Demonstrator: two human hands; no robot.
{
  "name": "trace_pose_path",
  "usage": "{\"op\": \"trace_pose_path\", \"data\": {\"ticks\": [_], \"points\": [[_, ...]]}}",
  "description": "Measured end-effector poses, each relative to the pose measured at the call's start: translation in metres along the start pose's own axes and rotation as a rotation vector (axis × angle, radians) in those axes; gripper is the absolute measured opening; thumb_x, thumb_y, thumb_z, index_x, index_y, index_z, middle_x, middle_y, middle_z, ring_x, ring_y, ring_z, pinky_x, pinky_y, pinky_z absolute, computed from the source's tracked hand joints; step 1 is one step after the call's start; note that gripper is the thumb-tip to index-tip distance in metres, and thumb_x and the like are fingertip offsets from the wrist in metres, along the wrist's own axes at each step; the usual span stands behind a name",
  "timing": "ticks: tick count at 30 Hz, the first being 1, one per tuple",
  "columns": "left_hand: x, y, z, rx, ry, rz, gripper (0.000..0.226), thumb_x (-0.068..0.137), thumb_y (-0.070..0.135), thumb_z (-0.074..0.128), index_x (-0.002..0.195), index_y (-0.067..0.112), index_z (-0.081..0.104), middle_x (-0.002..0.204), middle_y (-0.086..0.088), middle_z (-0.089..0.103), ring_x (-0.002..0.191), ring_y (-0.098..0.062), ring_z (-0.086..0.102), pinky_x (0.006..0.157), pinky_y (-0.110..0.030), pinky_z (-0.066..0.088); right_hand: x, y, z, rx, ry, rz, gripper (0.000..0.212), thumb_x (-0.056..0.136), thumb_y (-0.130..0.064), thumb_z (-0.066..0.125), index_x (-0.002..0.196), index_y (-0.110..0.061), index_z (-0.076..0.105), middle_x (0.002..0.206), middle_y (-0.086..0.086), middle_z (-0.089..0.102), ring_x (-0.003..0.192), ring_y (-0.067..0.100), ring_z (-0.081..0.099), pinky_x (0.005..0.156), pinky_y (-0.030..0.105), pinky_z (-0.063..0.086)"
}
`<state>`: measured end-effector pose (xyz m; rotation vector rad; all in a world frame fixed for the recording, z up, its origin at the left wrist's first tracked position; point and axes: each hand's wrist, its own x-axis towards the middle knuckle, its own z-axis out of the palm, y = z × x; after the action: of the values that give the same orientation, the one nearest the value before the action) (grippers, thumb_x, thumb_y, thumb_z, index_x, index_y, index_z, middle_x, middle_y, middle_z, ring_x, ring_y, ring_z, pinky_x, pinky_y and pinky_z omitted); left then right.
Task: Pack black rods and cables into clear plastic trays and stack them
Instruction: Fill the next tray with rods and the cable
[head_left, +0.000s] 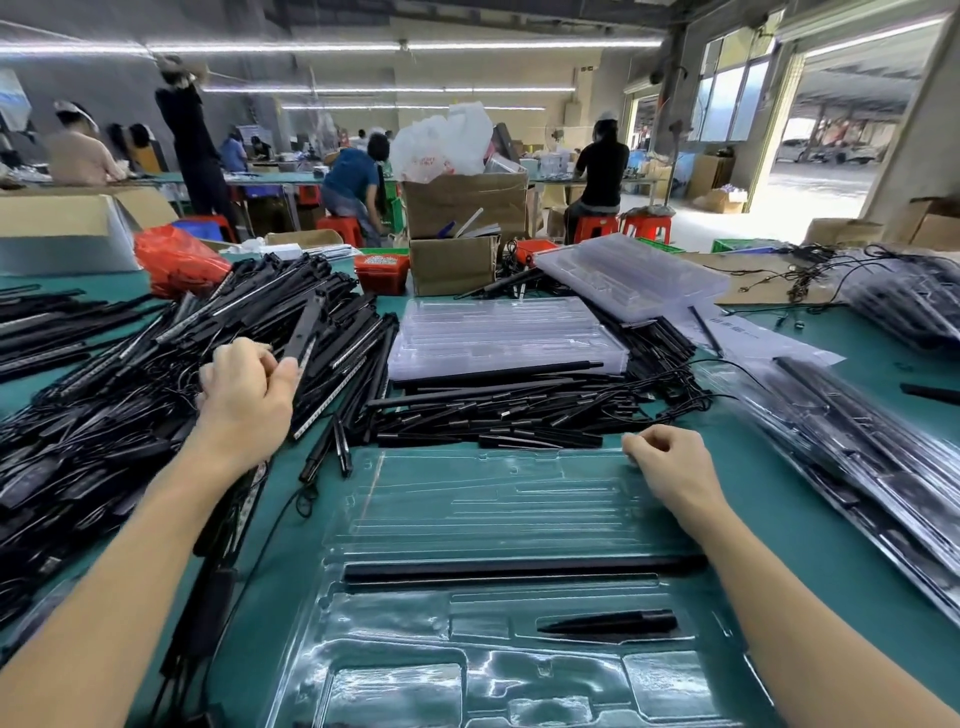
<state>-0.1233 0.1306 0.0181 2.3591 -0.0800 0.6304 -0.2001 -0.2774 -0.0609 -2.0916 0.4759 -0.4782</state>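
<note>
Here the clear tray (498, 519) holds a long rod (519, 567) and short rod (610, 622).

The desk (810, 499) is covered in teal green. On it, the nearest tray (498, 519) is clear, glossy plastic with pale ridged lines, the teal showing through. A long rod (519, 567) lying in that tray is matte black. Left of the tray, the heap of rods (130, 395) is black, some with white speckled strips. Beyond the tray, the tray stack (498, 338) looks milky clear, and a bag (176, 262) beyond the heap is bright red.
</note>
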Motion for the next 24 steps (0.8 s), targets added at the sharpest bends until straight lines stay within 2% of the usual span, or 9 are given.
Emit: {"op": "trace_pose_path", "data": {"ticks": [2, 5, 9, 12, 15, 17, 20, 21, 24], "points": [[0.004, 0.005, -0.010, -0.202, -0.084, -0.043, 0.024, 0.107, 0.033, 0.040, 0.095, 0.012, 0.038, 0.087, -0.018, 0.059, 0.083, -0.036, 0.058, 0.074, -0.047, 0.047, 0.000, 0.000, 0.000, 0.003, 0.003, 0.003, 0.027, 0.090, -0.029, 0.063, 0.068, -0.014, 0.068, 0.061, -0.004, 0.065, 0.056, 0.010, 0.054, 0.056, 0.027, 0.041], [0.001, 0.017, -0.029, -0.533, -0.169, -0.122, 0.021, 0.109, 0.035, 0.036, 0.099, 0.017, 0.040, 0.099, -0.018, 0.072, 0.084, -0.030, 0.074, 0.080, -0.052, 0.055, 0.000, 0.000, 0.000, 0.018, 0.016, 0.008, 0.027, 0.091, -0.027, 0.063, 0.068, -0.014, 0.067, 0.058, -0.006, 0.062, 0.052, 0.008, 0.052, 0.054, 0.026, 0.040], [-0.012, 0.033, -0.054, -0.832, -0.383, 0.016, 0.029, 0.101, 0.041, 0.042, 0.103, 0.013, 0.049, 0.106, -0.014, 0.074, 0.083, -0.026, 0.073, 0.065, -0.035, 0.059, 0.000, -0.004, 0.000, 0.018, 0.057, 0.018, 0.026, 0.092, -0.029, 0.064, 0.069, -0.016, 0.066, 0.057, -0.007, 0.064, 0.054, 0.010, 0.057, 0.055, 0.026, 0.041], [-0.021, 0.044, -0.057, -1.060, -0.484, 0.011, 0.028, 0.101, 0.035, 0.044, 0.106, 0.008, 0.053, 0.098, -0.014, 0.071, 0.074, -0.023, 0.066, 0.064, -0.030, 0.058, -0.003, -0.012, 0.001, -0.183, 0.061, 0.001, 0.025, 0.092, -0.034, 0.059, 0.072, -0.021, 0.063, 0.066, -0.007, 0.065, 0.070, 0.018, 0.062, 0.075, 0.035, 0.049], [-0.028, 0.056, -0.051, -1.132, -0.471, -0.017, 0.023, 0.098, 0.031, 0.045, 0.105, 0.010, 0.051, 0.096, -0.011, 0.071, 0.073, -0.021, 0.066, 0.062, -0.029, 0.058, -0.010, -0.024, 0.008, -0.480, 0.140, -0.138, 0.025, 0.092, -0.037, 0.056, 0.072, -0.022, 0.060, 0.071, -0.008, 0.063, 0.075, 0.022, 0.060, 0.080, 0.039, 0.044], [-0.031, 0.060, -0.046, -1.109, -0.463, 0.008, 0.017, 0.097, 0.029, 0.048, 0.100, 0.013, 0.053, 0.101, -0.013, 0.073, 0.077, -0.021, 0.070, 0.064, -0.029, 0.060, -0.015, -0.041, 0.013, -0.409, 0.126, -0.249, 0.026, 0.092, -0.036, 0.059, 0.072, -0.021, 0.061, 0.070, -0.006, 0.063, 0.071, 0.020, 0.059, 0.072, 0.035, 0.047], [-0.032, 0.069, -0.038, -1.065, -0.501, -0.020, 0.011, 0.093, 0.025, 0.055, 0.096, 0.015, 0.054, 0.106, -0.019, 0.073, 0.079, -0.023, 0.073, 0.062, -0.030, 0.061, -0.026, -0.079, 0.023, 0.061, -0.162, -0.301, 0.017, 0.093, -0.031, 0.066, 0.081, -0.019, 0.068, 0.073, -0.004, 0.069, 0.066, 0.006, 0.064, 0.060, 0.021, 0.049], [-0.032, 0.072, -0.034, -1.039, -0.513, -0.032, 0.010, 0.091, 0.025, 0.057, 0.093, 0.015, 0.055, 0.106, -0.020, 0.073, 0.080, -0.025, 0.073, 0.062, -0.031, 0.061, -0.032, -0.096, 0.028, 0.199, -0.303, -0.279, 0.016, 0.093, -0.034, 0.067, 0.090, -0.019, 0.069, 0.078, -0.001, 0.073, 0.070, 0.006, 0.067, 0.061, 0.021, 0.050], [-0.035, 0.085, -0.019, -0.944, -0.536, -0.046, 0.014, 0.082, 0.024, 0.068, 0.088, 0.013, 0.059, 0.093, -0.017, 0.073, 0.072, -0.022, 0.071, 0.054, -0.028, 0.059, -0.057, -0.139, 0.052, 0.495, -0.664, -0.117, 0.040, 0.090, -0.057, 0.062, 0.111, -0.024, 0.063, 0.098, 0.002, 0.076, 0.079, 0.020, 0.075, 0.057, 0.029, 0.055]]}}
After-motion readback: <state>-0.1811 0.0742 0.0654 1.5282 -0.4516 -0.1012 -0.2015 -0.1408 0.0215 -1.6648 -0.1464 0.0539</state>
